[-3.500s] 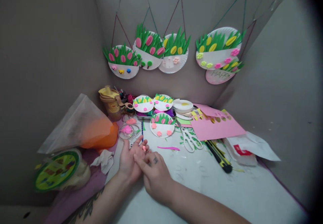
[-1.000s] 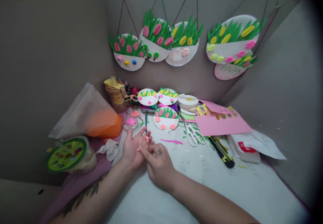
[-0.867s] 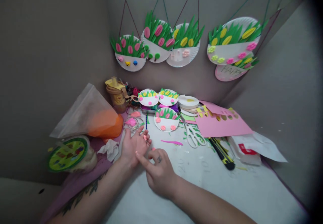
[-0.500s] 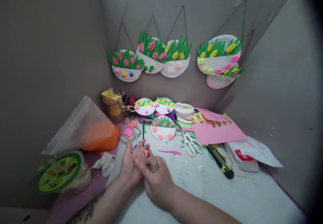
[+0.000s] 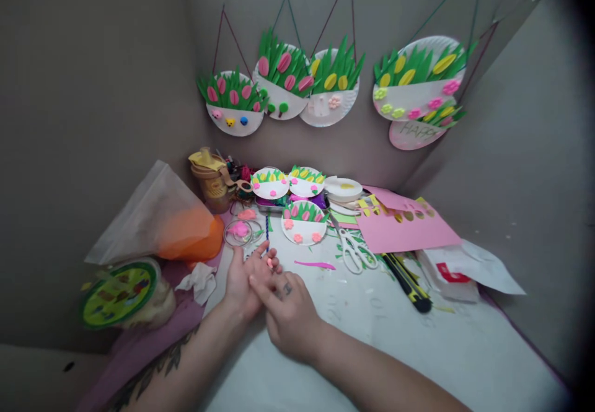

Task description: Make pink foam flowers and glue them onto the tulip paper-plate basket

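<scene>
My left hand point(image 5: 247, 276) is palm up over the white board, with its fingers half bent and a small piece of pink clay point(image 5: 270, 264) at the fingers. My right hand point(image 5: 290, 313) is closed, its index finger against the left palm. Whatever it may pinch is hidden. Just beyond lies a pink modelling tool point(image 5: 315, 265). Farther back is a small paper plate point(image 5: 304, 235) with paper tulips and clay flowers. Pink clay point(image 5: 238, 230) sits by clear round lids to the left.
White scissors point(image 5: 356, 252), a black-and-yellow cutter point(image 5: 409, 285) and pink paper point(image 5: 404, 232) lie at right. At left are an orange-filled plastic bag point(image 5: 190, 238), a green-lidded tub point(image 5: 121, 294), a crumpled tissue point(image 5: 199, 283) and a brown cup point(image 5: 209, 183). Decorated plates point(image 5: 332, 111) hang behind.
The view has tipped slightly downward, so the hanging plates and tabletop things sit higher in the picture. Both hands keep nearly the same pose, and the pink clay stays at the left fingers.
</scene>
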A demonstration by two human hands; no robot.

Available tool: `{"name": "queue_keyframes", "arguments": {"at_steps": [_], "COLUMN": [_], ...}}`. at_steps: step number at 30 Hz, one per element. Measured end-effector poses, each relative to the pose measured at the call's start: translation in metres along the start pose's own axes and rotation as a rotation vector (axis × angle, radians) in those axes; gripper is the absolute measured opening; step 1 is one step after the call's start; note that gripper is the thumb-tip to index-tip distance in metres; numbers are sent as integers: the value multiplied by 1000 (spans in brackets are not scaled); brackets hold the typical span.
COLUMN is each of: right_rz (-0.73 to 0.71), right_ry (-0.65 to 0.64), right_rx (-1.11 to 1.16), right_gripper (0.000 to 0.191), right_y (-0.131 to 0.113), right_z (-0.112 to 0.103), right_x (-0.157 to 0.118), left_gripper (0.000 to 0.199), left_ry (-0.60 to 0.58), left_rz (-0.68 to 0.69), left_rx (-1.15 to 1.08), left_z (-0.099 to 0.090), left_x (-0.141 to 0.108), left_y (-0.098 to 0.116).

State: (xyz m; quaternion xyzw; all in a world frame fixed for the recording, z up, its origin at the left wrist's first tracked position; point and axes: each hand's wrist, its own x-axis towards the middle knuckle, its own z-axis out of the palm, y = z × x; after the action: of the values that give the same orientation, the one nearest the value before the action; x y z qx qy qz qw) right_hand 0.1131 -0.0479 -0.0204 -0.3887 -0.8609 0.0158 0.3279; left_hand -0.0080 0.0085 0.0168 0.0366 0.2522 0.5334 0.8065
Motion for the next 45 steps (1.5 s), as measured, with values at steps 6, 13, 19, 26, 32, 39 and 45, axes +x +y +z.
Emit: {"name": "queue_keyframes", "arguments": {"at_steps": [6, 13, 19, 26, 32, 39, 45], "right_rz": [15, -37, -13, 55, 66, 60, 57], "right_ry": [-46, -7, -25, -15, 16, 48, 51], "right_rx": [77, 84, 8, 15, 84, 145, 144], "right_gripper": [71, 66, 62, 62, 60, 67, 71], "right_y": [2, 2, 1, 6, 9, 9, 11], "right_z": [-1, -4, -3, 1, -3, -3, 2], "right_x": [-2, -4, -2, 0, -2, -2, -2], "left_gripper": [55, 54, 55, 56, 59, 57, 59], "left_ry": [-10, -26, -10, -32, -85, -106, -108], "left_rz": [33, 60, 49, -22, -24, -32, -34], "left_rx": [1, 0, -15, -85, -128, -156, -160], "left_z": [-1, 3, -1, -2, 0, 0, -3], "left_x": [0, -4, 0, -2, -5, -4, -3], "left_y": [0, -2, -2, -4, -4, -4, -1]}}
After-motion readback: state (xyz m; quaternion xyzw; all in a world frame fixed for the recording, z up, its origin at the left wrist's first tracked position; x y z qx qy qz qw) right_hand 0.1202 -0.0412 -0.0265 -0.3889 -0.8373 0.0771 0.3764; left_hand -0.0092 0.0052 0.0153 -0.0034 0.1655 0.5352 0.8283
